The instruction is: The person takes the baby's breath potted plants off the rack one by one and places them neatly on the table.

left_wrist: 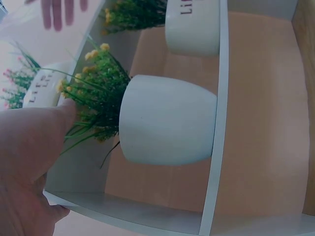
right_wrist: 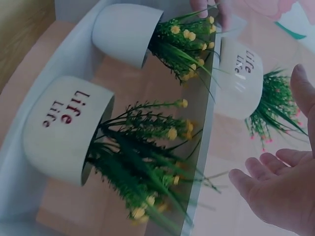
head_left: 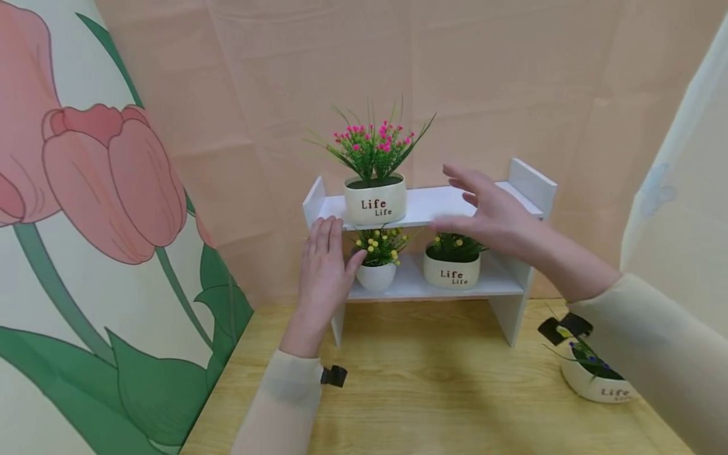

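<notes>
Now the white shelf's upper left corner is touched by the straight-fingered left hand! Spread, the right hand is raised.

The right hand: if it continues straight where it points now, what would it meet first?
Most likely the pink-flowered plant on the upper shelf board: in the head view, the right hand points towards it. Depth is unclear, so it might pass in front.

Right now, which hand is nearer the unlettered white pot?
Left: the left hand is just beside the white pot; the right hand is farther off, higher and rightward.
</notes>
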Demonstrator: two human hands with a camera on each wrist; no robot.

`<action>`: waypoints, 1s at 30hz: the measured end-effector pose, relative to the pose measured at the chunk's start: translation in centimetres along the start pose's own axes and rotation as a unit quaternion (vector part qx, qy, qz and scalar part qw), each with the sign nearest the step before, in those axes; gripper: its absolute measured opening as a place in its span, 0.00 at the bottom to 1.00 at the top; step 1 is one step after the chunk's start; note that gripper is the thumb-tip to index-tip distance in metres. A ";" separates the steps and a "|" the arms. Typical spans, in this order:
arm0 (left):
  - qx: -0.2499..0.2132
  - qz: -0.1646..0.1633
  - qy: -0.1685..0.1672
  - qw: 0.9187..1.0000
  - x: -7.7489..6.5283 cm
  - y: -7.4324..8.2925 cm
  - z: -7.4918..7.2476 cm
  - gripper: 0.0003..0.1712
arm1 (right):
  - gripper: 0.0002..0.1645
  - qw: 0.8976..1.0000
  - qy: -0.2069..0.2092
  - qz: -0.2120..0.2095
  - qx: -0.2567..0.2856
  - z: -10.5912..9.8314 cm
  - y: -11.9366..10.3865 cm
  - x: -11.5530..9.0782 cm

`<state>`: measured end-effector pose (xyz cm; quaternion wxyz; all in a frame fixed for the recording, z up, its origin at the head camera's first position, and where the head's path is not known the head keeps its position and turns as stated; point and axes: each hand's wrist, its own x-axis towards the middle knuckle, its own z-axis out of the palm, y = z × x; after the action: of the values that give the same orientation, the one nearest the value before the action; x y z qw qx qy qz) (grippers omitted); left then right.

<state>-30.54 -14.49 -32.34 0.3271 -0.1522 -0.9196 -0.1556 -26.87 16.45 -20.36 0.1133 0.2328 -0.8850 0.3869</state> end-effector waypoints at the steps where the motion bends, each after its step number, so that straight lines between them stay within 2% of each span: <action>1: 0.001 0.000 0.000 1.000 0.0 0.0 0.0 0.48 | 0.66 1.000 0.000 -0.003 -0.002 0.1 -0.2 0.4; 10: 0.005 0.007 0.005 1.000 0.0 -0.1 0.0 0.48 | 0.65 1.000 -0.009 -0.015 -0.001 1.9 -0.6 3.7; 16: 0.009 0.007 0.004 1.000 -0.1 -0.1 0.0 0.48 | 0.66 1.000 -0.015 -0.004 0.004 3.1 -0.7 5.5; 30: 0.002 0.010 0.011 1.000 -0.1 -0.1 0.0 0.47 | 0.67 0.999 -0.018 0.023 0.045 5.0 -1.0 7.9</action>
<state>-30.51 -14.60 -32.36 0.3394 -0.1589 -0.9145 -0.1524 -33.33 9.66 -20.11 0.0779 0.2243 -0.8736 0.4248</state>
